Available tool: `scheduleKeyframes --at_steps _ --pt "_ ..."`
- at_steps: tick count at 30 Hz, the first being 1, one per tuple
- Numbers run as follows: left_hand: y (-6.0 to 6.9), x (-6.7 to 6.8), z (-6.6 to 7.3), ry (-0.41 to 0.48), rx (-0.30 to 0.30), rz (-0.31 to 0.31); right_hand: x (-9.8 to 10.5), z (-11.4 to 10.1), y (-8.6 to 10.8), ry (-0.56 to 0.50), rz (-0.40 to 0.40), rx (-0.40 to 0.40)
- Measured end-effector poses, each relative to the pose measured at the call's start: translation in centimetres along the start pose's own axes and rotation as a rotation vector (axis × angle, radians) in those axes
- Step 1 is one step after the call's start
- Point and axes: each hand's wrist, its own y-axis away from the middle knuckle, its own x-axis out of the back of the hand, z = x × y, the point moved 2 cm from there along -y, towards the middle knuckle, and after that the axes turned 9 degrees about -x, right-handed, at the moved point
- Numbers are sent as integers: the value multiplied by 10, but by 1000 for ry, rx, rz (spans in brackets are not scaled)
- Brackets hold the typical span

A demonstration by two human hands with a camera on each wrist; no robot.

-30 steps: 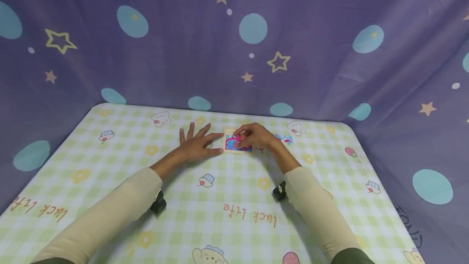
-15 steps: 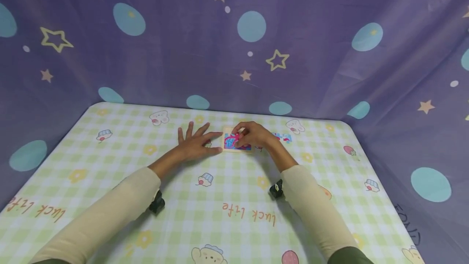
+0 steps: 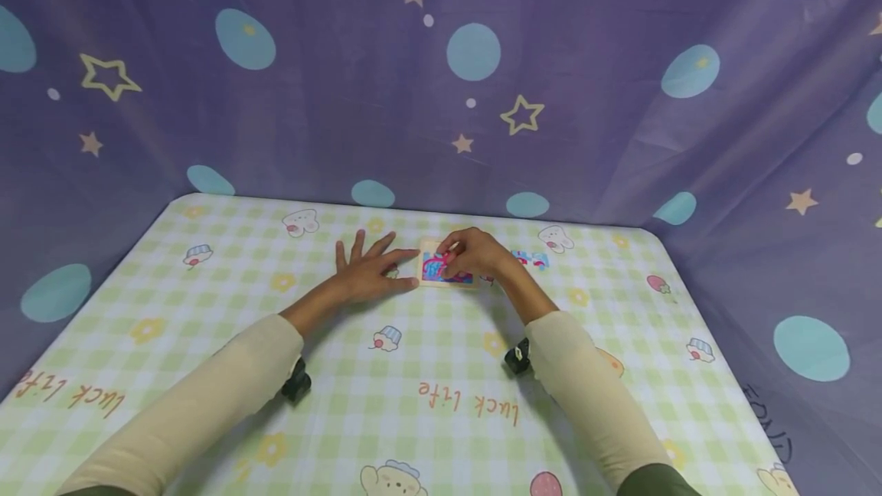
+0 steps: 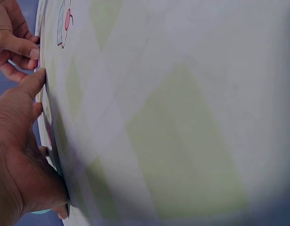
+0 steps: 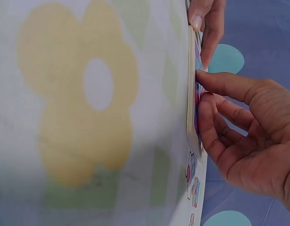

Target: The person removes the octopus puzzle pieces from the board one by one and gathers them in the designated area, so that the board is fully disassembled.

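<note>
A small jigsaw puzzle board (image 3: pixel 448 286) with a pale wooden rim lies flat toward the far side of the table, its picture blue, pink and purple. My left hand (image 3: pixel 368 279) has its fingers spread; thumb and forefinger touch the board's left side near the corners. Over the picture, my right hand (image 3: pixel 482 252) curls its thumb and fingers down onto a pinkish puzzle piece, which the fingers largely cover. From the right wrist, those fingertips meet the picture surface just above the board's edge (image 5: pixel 190 103). Several loose puzzle pieces (image 3: pixel 539 259) lie right of the board, partly behind the right hand.
A green-and-white checked cloth with cartoon prints covers the table (image 3: pixel 441 362). Behind it hangs a purple curtain (image 3: pixel 358 98) with stars and blue ovals. Dark wrist cameras sit under the left sleeve (image 3: pixel 241 358) and right sleeve (image 3: pixel 586 373).
Both hands stay at the board, with the right fingers shifting only slightly over the picture. The right wrist moves a little left, and more of the loose pieces shows. The head view wobbles slightly.
</note>
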Motion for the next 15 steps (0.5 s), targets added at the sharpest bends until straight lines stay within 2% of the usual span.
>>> scheduleKeyframes --at_steps 6,15 --pt "-2 -1 -3 -3 1 5 1 -2 1 -52 -35 4" --pt "-2 -1 -2 -8 5 -5 -3 -2 0 -45 -32 20"
